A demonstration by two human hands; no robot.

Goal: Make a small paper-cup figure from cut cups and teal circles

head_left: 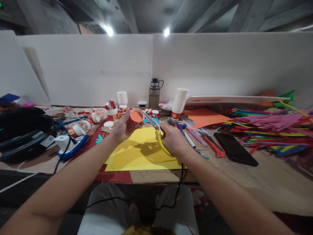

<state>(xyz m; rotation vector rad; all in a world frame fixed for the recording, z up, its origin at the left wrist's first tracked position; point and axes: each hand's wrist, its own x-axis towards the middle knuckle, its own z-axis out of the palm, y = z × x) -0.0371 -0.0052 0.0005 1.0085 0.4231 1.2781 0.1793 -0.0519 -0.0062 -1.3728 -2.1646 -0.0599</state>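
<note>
My left hand [125,128] grips a small round orange piece [136,116] with a paler edge, raised above the yellow paper [132,156]. Whether it is a flat disc or a shallow cup end, I cannot tell. In my right hand [172,138] is a pair of scissors [152,120] with yellow handles, its blades pointing up and left to the right edge of the orange piece. Whether the blades touch it is unclear. Both hands cast shadows on the yellow sheets below.
A water bottle [154,94] and a tall stack of paper cups [180,102] stand at the back. To the right lie orange paper [204,117], a red cutter [215,146], a black phone [236,148] and many pipe cleaners [271,122]. A power strip [73,148] sits left.
</note>
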